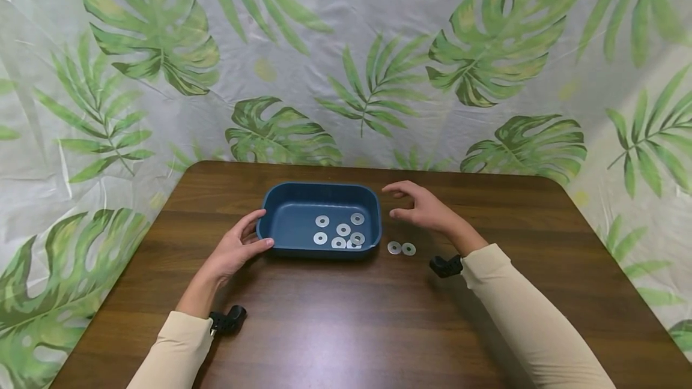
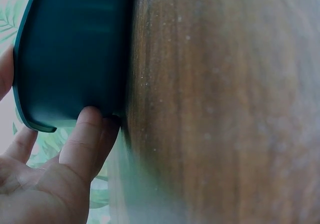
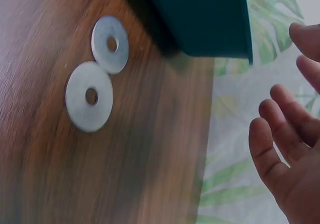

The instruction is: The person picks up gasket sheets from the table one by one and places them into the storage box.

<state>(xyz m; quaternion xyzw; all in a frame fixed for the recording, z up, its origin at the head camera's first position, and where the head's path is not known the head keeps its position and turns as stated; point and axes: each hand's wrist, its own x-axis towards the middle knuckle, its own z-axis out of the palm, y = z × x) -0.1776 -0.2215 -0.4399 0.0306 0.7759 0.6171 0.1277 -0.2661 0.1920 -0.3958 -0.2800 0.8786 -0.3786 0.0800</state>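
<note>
A blue rectangular plastic tray (image 1: 292,227) sits on the table, with several flat metal washers (image 1: 343,230) inside, mostly in its right half. My left hand (image 1: 232,252) holds the tray's left end, thumb at the near corner and fingers along the side; the left wrist view shows fingertips (image 2: 90,118) against its outer wall. Off the tray's right end, my right hand (image 1: 427,208) hovers with loosely bent fingers and nothing in them. Two more washers (image 1: 394,248) lie side by side on the table, below that hand; their centre holes show in the right wrist view.
The brown wood-grain table (image 1: 324,329) carries everything. Behind and around it hangs a pale cloth (image 1: 378,11) printed with green leaves. A black wrist device (image 1: 446,266) sticks out from the right sleeve, another (image 1: 229,319) from the left.
</note>
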